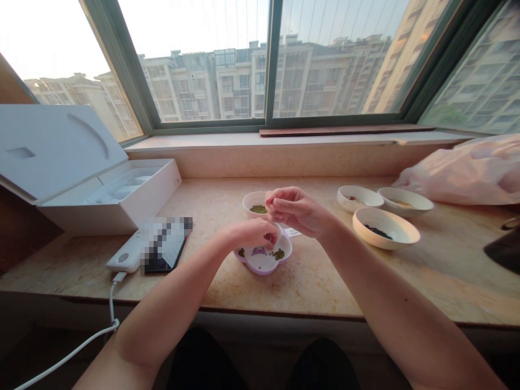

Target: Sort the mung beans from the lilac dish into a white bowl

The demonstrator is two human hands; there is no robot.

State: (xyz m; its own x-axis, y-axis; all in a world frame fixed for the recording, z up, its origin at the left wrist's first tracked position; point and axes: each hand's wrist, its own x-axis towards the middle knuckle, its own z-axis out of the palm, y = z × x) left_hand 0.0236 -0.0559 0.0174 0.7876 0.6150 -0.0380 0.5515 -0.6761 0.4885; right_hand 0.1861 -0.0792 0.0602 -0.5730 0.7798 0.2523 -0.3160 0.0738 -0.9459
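A purple-rimmed, petal-shaped bowl (260, 269) with a cartoon figure on its bottom stands near the counter's front edge. Small green beans (278, 254) lie in two of its lobes. My left hand (258, 234) reaches over the bowl's far side with its fingers bent down and drawn together inside; whatever they hold is hidden. Behind it stands a white round bowl (254, 196) of green beans, which look like mung beans. Beside that bowl's right rim, in the air, my right hand (294, 208) is closed in a pinch. Anything between its fingertips is too small to make out.
To the right are three white bowls, the nearest (385, 230) holding dark bits. A plastic bag (467, 168) and a dark object (504, 249) lie farther right. On the left stand an open white box (150, 189), a power bank (125, 254) with cable and a phone (168, 254).
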